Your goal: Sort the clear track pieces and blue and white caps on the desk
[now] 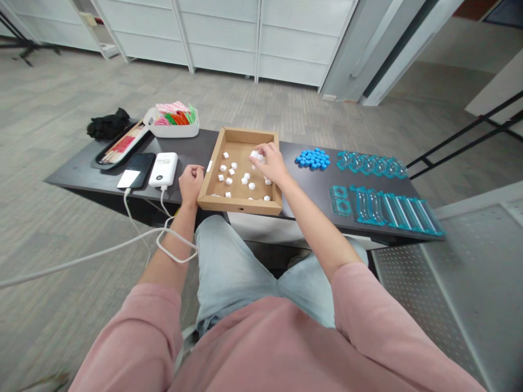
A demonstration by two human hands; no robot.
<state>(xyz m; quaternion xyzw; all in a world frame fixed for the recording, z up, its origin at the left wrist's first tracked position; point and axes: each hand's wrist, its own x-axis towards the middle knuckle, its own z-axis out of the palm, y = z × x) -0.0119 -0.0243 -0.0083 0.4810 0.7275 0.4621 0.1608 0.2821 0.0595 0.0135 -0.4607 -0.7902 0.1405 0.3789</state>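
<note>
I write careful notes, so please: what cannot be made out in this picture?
In the head view:
White pieces at the right hand: partly covered by its fingers.
Nearest pieces in the cardboard box: partly hidden by its near wall.
Print on the power bank: too small.

Soft, even indoor light from a source out of view brightens the pale cabinets [220, 32] on the far side and the grey floor [163, 87]. Small white pieces [251, 186] in the cardboard box [220, 204] bleach nearly free of detail, while pale highlights streak the clear teal packs [370, 207] at right. Shadow gathers beneath the dark table [204, 144]. A white patch [128, 179] on the black device [143, 162] at left (glare or a label, it is hard to tell) stands out. Wide-angle distortion slants the far cabinets and swells the near pink sleeves [139, 321]; the floor looks smeared, detail softening toward the edges.
</note>
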